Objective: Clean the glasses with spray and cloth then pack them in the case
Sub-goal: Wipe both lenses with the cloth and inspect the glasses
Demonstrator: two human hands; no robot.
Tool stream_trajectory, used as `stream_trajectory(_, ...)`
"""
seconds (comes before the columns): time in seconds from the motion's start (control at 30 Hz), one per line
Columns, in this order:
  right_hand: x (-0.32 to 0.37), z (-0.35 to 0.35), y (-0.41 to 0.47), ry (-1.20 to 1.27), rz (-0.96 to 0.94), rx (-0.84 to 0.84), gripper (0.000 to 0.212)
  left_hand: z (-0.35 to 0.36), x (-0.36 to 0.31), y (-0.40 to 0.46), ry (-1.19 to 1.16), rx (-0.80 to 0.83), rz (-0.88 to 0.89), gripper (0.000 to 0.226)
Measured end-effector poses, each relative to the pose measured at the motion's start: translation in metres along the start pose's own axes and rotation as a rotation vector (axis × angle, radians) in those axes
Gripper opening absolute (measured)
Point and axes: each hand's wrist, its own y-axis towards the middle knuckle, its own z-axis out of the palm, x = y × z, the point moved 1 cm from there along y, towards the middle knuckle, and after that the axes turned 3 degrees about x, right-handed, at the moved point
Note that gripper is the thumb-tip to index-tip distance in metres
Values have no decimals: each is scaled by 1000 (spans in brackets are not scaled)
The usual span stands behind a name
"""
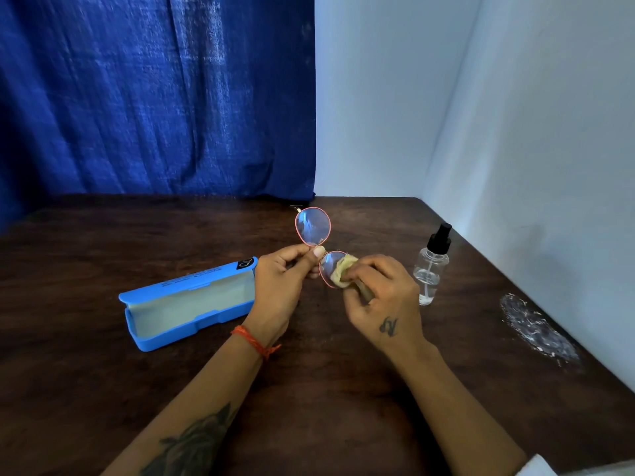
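Glasses [313, 227]: thin pink-red wire frame with two rounded, clear lenses. You hold them above the table, between your two hands, tilted so that one lens stands up and away from you and the other lies nearer to you. The far lens reflects pale blue light; a small metal hinge shows at its upper left.
Left hand [288, 269]: your fingers are curled and your thumb pinches the frame at the bridge, between the two lenses. An orange thread band circles the wrist, and a dark tattoo marks the forearm.
Right hand [379, 293]: your fingers are bunched round the cloth and press it against the near lens. A small dark tattoo sits on the back of the hand; what it says cannot be read.
Cloth [343, 271]: pale yellow and crumpled, lying on the near lens and partly covered by your fingers.
Case [187, 300]: bright blue, long and hard-shelled, lying open on the table to the left of your left hand, with a pale lining. A black tab at its far end bears a white mark, and a line of fine print runs along the lid; both are too small to read.
Spray bottle [431, 266]: clear, with a black pump top and dip tube, standing upright just to the right of your right hand. No label shows.
Table [103, 389]: dark brown wood, with a whitish scuffed patch near the right edge.
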Motion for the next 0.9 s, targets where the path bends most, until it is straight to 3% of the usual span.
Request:
stream_trajectory(0.27, 6, 4, -2, 57, -113, 126, 22, -1, 3, -1, 36, 21, 22, 11)
stream_trajectory(0.5, -1, -11, 22, 140, 148, -153, 22, 0, 5, -1, 86, 50, -4, 12)
stream_trajectory(0.73, 10, 13, 45, -7, -51, 63, 31, -5, 5, 0, 167, 105, 22, 13)
stream_trajectory(0.9, 5, 11, 29, 30, -138, 104, 33, -7, 11, 1, 206, 108, 17, 15)
